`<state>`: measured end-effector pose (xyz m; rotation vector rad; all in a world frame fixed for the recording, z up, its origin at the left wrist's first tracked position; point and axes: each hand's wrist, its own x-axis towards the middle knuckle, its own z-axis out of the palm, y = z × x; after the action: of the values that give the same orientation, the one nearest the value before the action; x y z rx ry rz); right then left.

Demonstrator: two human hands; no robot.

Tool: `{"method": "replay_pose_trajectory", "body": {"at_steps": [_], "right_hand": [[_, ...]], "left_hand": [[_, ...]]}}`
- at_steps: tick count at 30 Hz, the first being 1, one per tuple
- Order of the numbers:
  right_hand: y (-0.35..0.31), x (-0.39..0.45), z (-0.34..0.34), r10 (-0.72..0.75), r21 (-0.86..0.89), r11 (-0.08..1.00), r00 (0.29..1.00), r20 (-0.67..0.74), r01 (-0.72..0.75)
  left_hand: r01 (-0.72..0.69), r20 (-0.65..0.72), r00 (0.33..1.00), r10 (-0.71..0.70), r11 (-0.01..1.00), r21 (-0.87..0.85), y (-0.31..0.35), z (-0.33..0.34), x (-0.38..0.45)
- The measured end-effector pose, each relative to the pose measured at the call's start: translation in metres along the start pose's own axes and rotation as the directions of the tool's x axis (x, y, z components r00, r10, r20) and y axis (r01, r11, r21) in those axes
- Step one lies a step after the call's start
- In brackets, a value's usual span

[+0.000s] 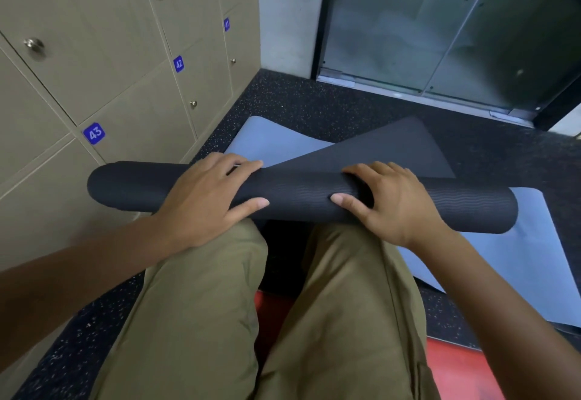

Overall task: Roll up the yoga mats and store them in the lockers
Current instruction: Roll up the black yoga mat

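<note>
A black yoga mat (pixel 301 192) lies almost fully rolled across my knees, with a loose flap (pixel 393 151) still spread out beyond the roll. My left hand (pixel 207 198) grips the roll left of centre, fingers over the top and thumb on the near side. My right hand (pixel 390 201) grips it right of centre the same way. Under the roll a light blue yoga mat (pixel 522 255) lies flat on the floor. Beige lockers (pixel 125 85) with blue number tags 41, 42 and 43 stand at the left, all doors closed.
The floor is dark speckled rubber (pixel 298 97). A glass door with a metal sill (pixel 440 37) is straight ahead, next to a grey wall pillar (pixel 286 12). Something red (pixel 456 365) lies under my legs. My khaki trousers (pixel 204 321) fill the foreground.
</note>
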<state>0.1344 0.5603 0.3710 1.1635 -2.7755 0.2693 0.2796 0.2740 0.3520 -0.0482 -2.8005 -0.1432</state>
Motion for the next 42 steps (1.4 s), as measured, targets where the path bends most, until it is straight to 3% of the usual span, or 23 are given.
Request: {"method": "replay_pose_trajectory", "body": {"at_steps": [7, 11, 17, 20, 23, 27, 29, 35, 39, 42], "right_hand": [[0.008, 0.037, -0.009, 0.061, 0.082, 0.993, 0.978, 0.201, -0.079], [0.013, 0.047, -0.012, 0.086, 0.070, 0.991, 0.952, 0.294, -0.111], [0.008, 0.039, -0.004, -0.007, -0.035, 0.999, 0.987, 0.162, 0.013], [0.008, 0.033, 0.007, -0.040, -0.114, 0.992, 0.985, 0.171, 0.060], [0.011, 0.042, 0.010, -0.004, -0.034, 0.999, 0.984, 0.178, 0.010], [0.014, 0.065, -0.002, 0.056, 0.090, 0.992, 0.948, 0.313, -0.088], [0.020, 0.075, -0.004, 0.085, 0.140, 0.979, 0.921, 0.380, -0.148], [0.039, 0.102, -0.005, 0.107, 0.187, 0.950, 0.822, 0.559, -0.251], [0.046, 0.110, -0.003, 0.110, 0.178, 0.944, 0.776, 0.621, -0.276], [0.047, 0.108, -0.001, 0.098, 0.177, 0.950, 0.784, 0.612, -0.257]], "left_hand": [[0.020, 0.119, 0.992, -0.037, 0.989, 0.143, 0.000, 0.017, 0.016], [0.023, 0.192, 0.980, -0.044, 0.993, 0.112, -0.004, 0.017, 0.030], [0.054, 0.348, 0.936, -0.062, 0.998, 0.034, -0.012, 0.013, 0.052], [0.092, 0.431, 0.899, -0.071, 0.995, -0.028, -0.017, 0.011, 0.064], [0.137, 0.521, 0.849, -0.089, 0.989, -0.053, -0.016, 0.010, 0.074], [0.195, 0.595, 0.795, -0.117, 0.978, -0.069, -0.019, 0.008, 0.084], [0.178, 0.583, 0.803, -0.121, 0.983, -0.040, -0.021, 0.010, 0.085], [0.017, 0.343, 0.937, -0.057, 0.993, 0.120, -0.026, 0.036, 0.070], [-0.006, 0.248, 0.968, -0.037, 0.986, 0.169, -0.034, 0.056, 0.064], [-0.023, 0.221, 0.975, -0.019, 0.983, 0.184, -0.035, 0.058, 0.071]]}}
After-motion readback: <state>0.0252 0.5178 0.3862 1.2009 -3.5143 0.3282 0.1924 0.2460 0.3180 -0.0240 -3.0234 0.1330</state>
